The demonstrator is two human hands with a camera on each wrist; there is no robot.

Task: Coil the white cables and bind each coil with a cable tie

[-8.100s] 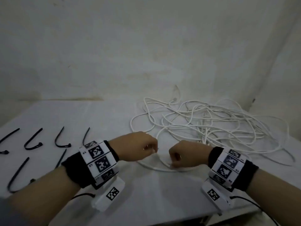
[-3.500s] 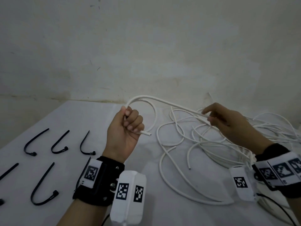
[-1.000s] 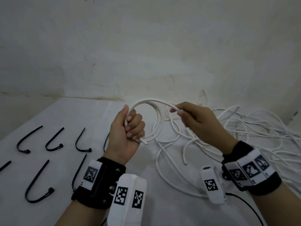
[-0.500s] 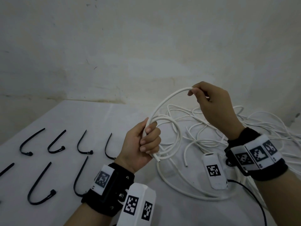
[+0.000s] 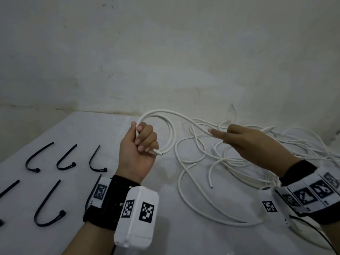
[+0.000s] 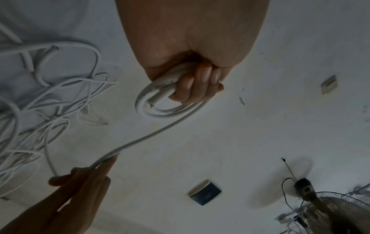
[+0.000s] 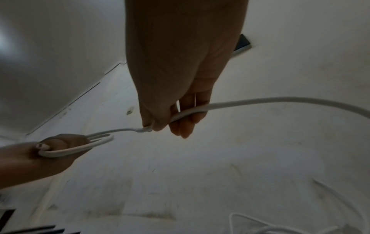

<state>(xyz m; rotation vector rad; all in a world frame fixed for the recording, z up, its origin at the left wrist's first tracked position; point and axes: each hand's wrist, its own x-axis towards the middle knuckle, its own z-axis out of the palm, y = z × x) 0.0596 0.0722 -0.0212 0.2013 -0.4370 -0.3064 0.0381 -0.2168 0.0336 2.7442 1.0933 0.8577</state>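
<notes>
Hands work a white cable above a white worktop (image 5: 92,126) set against a stained wall (image 5: 165,52). The left hand (image 5: 138,153) is fisted around a small coil (image 5: 166,129) of about two loops, held upright, with the cable's cut end (image 5: 158,153) poking out just below the curled fingers; the left wrist view shows those fingers (image 6: 200,82) wrapped over the doubled strands. From the coil one strand (image 5: 189,120) arcs across to the right hand (image 5: 252,144), which pinches it between thumb and outstretched fingers; the right wrist view shows the cable (image 7: 260,101) passing under the thumb and on out of frame. The rest of the white cable lies in a loose tangle (image 5: 239,159) on the worktop to the right, beneath and beyond the right hand; how many separate cables make up the tangle cannot be made out, and its far right side is cut off by the frame edge. Five black cable ties lie bent into hooks at left: three in a back row (image 5: 64,159) and, nearer the camera, one whole (image 5: 47,207) and one cut off at the left edge (image 5: 9,188); a further black strip beside the left wristband may be a sixth, but it is largely hidden. Both wrists carry black bands with white marker-printed blocks (image 5: 138,216).
</notes>
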